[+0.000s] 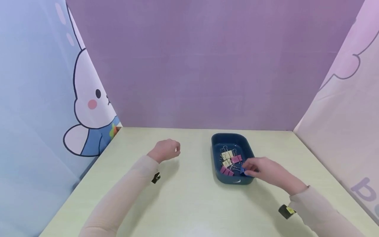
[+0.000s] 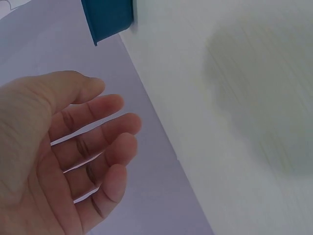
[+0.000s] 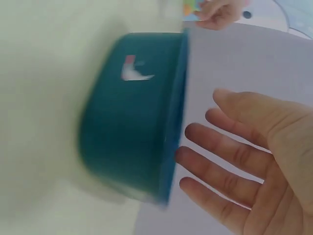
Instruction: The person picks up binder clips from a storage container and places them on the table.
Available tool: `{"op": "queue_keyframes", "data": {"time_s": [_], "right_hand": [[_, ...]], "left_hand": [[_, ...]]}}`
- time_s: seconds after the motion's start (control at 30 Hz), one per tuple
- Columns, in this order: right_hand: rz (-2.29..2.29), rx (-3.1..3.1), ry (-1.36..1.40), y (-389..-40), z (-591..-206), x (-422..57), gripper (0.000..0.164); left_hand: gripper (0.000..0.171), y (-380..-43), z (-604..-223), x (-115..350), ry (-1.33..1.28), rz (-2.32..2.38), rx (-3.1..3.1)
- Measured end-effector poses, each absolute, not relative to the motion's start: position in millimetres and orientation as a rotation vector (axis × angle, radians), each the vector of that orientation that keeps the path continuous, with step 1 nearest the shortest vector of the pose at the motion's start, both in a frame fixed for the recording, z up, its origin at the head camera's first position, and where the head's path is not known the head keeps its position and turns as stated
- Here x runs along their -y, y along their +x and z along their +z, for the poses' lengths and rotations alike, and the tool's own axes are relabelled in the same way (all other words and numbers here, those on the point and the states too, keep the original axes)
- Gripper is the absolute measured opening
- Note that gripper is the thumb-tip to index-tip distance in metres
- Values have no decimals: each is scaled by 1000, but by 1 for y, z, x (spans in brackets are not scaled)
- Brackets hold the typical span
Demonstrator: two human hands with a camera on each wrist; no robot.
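Observation:
Yellow binder clips (image 1: 227,154), pink binder clips (image 1: 226,171) and a blue binder clip (image 1: 242,170) lie in a dark teal tray (image 1: 226,179) right of centre. My right hand (image 1: 263,168) is over the tray's near right corner, fingertips by the blue clip in the head view. In the right wrist view, that hand's fingers are loosely bent and hold nothing beside the tray's rim. My left hand (image 1: 166,150) hovers above the table, left of the tray. Its fingers curve loosely around nothing in the left wrist view.
The pale table (image 1: 189,204) runs back to a purple panel (image 1: 201,65). A curtain with a cartoon rabbit (image 1: 88,95) hangs on the left, and a light printed curtain (image 1: 346,131) on the right. The tray stands between my two hands.

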State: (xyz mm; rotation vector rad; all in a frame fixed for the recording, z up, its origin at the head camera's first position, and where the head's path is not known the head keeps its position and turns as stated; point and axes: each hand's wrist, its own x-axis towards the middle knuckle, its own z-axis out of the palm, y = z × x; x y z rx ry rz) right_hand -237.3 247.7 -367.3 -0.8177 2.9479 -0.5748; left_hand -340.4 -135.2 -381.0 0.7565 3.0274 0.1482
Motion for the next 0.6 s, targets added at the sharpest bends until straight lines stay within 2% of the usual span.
{"op": "queue_keyframes", "data": {"time_s": [0.13, 0.4, 0.6], "right_hand": [[-581, -2898, -870, -234, -379, -254, 18], [-517, -2878, -1029, -239, -384, -256, 9], [-516, -2863, -1028, -243, -387, -258, 9]], "left_hand": [[11, -342, -383, 133, 761, 151, -3032], [11, -345, -379, 125, 819, 138, -3036], [14, -353, -343, 79, 953, 96, -3025]]}}
